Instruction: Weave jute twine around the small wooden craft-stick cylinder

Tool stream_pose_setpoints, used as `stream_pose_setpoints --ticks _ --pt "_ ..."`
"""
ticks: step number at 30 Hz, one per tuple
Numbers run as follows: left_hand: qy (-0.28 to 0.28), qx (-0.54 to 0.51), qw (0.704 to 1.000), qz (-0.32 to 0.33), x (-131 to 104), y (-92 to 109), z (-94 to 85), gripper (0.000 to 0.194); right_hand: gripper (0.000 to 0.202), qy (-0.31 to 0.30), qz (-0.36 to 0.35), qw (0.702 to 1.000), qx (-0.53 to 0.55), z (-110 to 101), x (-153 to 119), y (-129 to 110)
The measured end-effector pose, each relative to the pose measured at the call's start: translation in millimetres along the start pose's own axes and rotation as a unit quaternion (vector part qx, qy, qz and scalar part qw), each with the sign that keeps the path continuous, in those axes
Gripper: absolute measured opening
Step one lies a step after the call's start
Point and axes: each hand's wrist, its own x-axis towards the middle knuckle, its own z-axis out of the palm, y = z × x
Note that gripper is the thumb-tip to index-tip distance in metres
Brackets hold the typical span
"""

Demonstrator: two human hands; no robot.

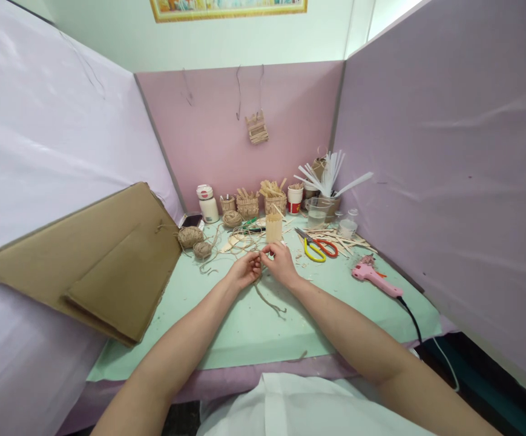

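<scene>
My left hand [246, 270] and my right hand [278, 263] meet at the middle of the green tabletop, fingertips pinched close together on brown twine. A loose tail of the twine [268, 303] hangs below them onto the table. Just behind my right hand stands a small upright holder of wooden sticks [273, 227]. Tangled twine [244, 242] lies behind my left hand, with balls of twine [190, 237] to its left.
Yellow-handled scissors [313, 249], red-handled scissors [328, 247] and a pink glue gun [376, 277] lie at the right. Cardboard [103, 266] leans at the left. Stick-filled baskets [247, 207], cups and a white bottle [207, 204] line the back.
</scene>
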Motion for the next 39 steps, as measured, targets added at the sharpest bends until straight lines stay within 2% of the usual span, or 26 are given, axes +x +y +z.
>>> stream_pose_setpoints --ticks 2,4,9,13,16,20,23,27,30,34,39 --pt "-0.008 -0.016 0.999 -0.04 -1 4 -2.2 0.011 0.01 -0.009 -0.003 1.0 0.02 0 0 -1" --pt "-0.015 -0.008 0.999 -0.034 -2 5 -2.8 0.012 0.011 -0.014 0.022 0.998 0.063 -1 1 0" --pt "0.001 0.084 0.991 0.105 -5 2 2.4 0.022 0.018 -0.023 0.149 0.973 0.174 -1 6 3" --pt "0.007 0.173 0.973 0.15 -6 -3 5.1 0.03 0.02 -0.014 0.173 0.965 0.198 -1 8 3" --pt "0.015 0.25 0.947 0.199 -5 -4 3.2 0.029 0.021 -0.019 0.178 0.963 0.201 -1 8 3" --pt "0.051 0.369 0.884 0.282 1 -3 -1.1 0.019 0.021 -0.027 0.196 0.959 0.205 2 7 6" --pt "0.067 0.421 0.853 0.301 3 -3 -2.6 0.012 0.021 -0.028 0.211 0.953 0.217 5 6 8" --pt "0.077 0.456 0.833 0.302 1 -3 -0.2 0.01 0.02 -0.024 0.229 0.947 0.226 7 7 11" --pt "0.062 0.469 0.829 0.298 -3 -4 4.0 0.009 0.021 0.0 0.246 0.942 0.227 7 8 14" --pt "0.027 0.463 0.838 0.286 -6 -5 7.6 0.01 0.021 0.03 0.267 0.931 0.247 8 10 16" --pt "0.022 0.405 0.875 0.264 -6 -6 6.7 0.013 0.019 -0.004 0.278 0.922 0.268 2 12 14"
